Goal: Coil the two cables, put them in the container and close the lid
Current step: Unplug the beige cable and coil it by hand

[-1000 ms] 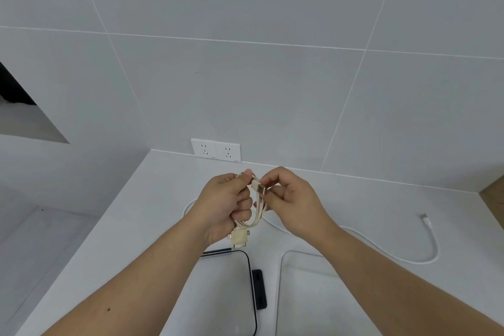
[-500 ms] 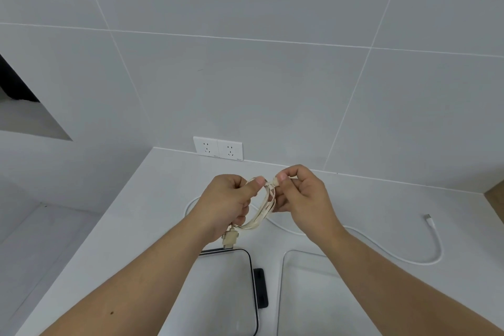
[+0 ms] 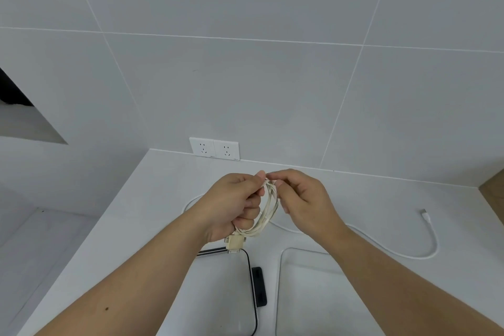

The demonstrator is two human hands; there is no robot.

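just in front of the wall socket, above the counter, i've got the cream cable looped up between both hands. my left hand is curled closed around the bundle, loops running through the fist, the chunky connector poking out below it. my right hand is pinched down at the top of the loops, thumb and forefinger closed on a strand, the other fingers loosely bent.

this looks like the finishing bit of the first coil, so the trick, i reckon, is to keep the left grip firm so the loops don't spring apart while the right tucks the loose end around or through them. keep the turns even, don't yank, or the whole bundle goes lopsided.

further from the socket, directly under my hands, sits the clear container, open, nothing in it that i can see. beside it, on its left, lies the lid with its dark rim and a black clasp between the two. the white cable is sprawled on the counter to the right of the socket, not yet coiled, its plug end lying free. that one's next, i'd say, once this coil drops into the container.
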